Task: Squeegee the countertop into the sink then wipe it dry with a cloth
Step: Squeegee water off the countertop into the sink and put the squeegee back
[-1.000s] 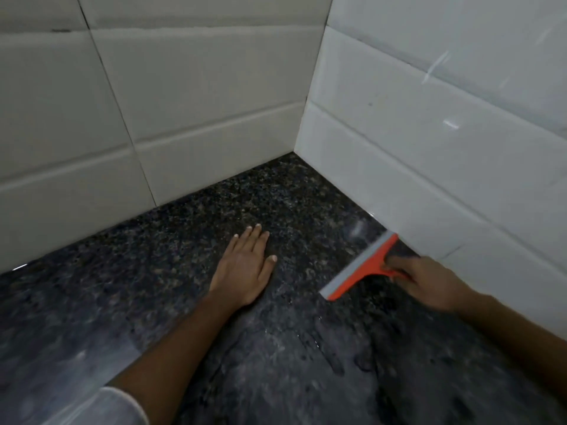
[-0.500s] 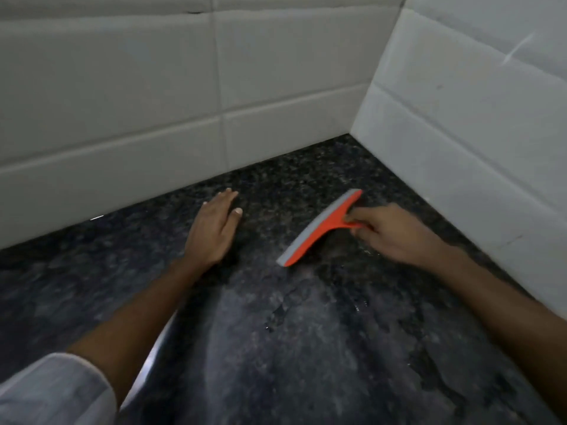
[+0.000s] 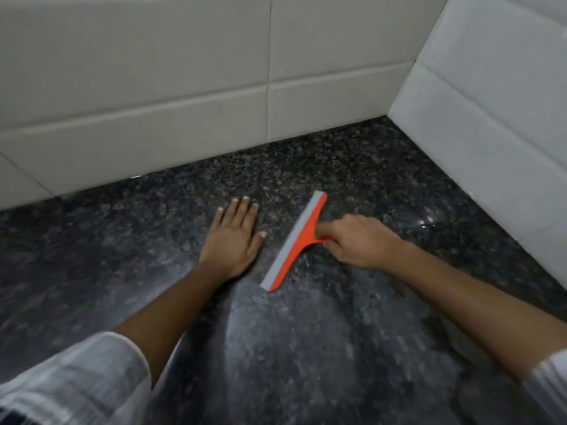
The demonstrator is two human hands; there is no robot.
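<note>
Squeegee [image 3: 294, 243]: orange frame with a grey blade strip. The long axis of the blade is laid diagonally, from a near end low and left to a far end high and right, toward the corner where the two walls meet. The grey strip is turned to the left, toward the flat hand; the short orange handle is directed to the right. The blade edge is set down on the countertop [image 3: 352, 348], in the middle of the scene, between the two hands.

Countertop: dark speckled stone, with a paler, smeared sheen in front of the near blade end.

Walls: pale tiles [image 3: 190, 96] at the back, whiter tiles [image 3: 478, 111] on the right; both are met by the stone at its far edges.

Right hand [image 3: 357, 240]: closed around the squeegee handle, index finger stretched along it toward the blade, forearm brought in from the lower right.

Left hand [image 3: 234, 239]: laid palm down on the stone just beside the grey strip, fingers straight and close together, pointed toward the back wall, nothing held.

Sleeves: a white sleeve [image 3: 76, 381] is seen on the left arm, and a white cuff [image 3: 549, 384] at the right edge.
</note>
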